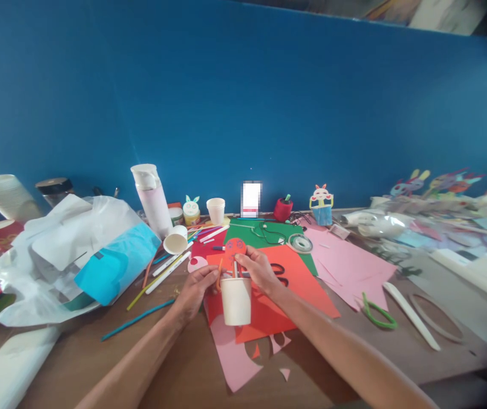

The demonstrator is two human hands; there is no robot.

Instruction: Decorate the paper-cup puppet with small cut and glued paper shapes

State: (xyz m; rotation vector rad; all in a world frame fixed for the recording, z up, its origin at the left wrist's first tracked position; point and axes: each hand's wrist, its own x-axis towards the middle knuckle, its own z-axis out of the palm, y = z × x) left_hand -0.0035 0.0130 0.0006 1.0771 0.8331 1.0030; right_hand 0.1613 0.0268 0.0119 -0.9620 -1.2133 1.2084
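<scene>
A white paper cup (237, 305) is upright between my hands, over a sheet of orange paper (311, 295). My right hand (259, 271) pinches a round orange paper face (235, 246) with blue drawn marks, just above the cup's rim. A pale stick shows below the face and reaches into the cup. At the cup's left side, my left hand (200, 287) has its fingertips closed on a bent orange pipe cleaner (220, 277). Black scissor handles (279, 274) lie on the orange paper behind my right hand.
Pink paper scraps (232, 352) lie below the cup. A plastic bag (111, 221), a bottle (153, 199) and markers (170, 267) are at left. Tape (300, 243), pink paper (341, 261) and a green pipe cleaner (377, 315) are at right. A blue wall (243, 102) stands behind.
</scene>
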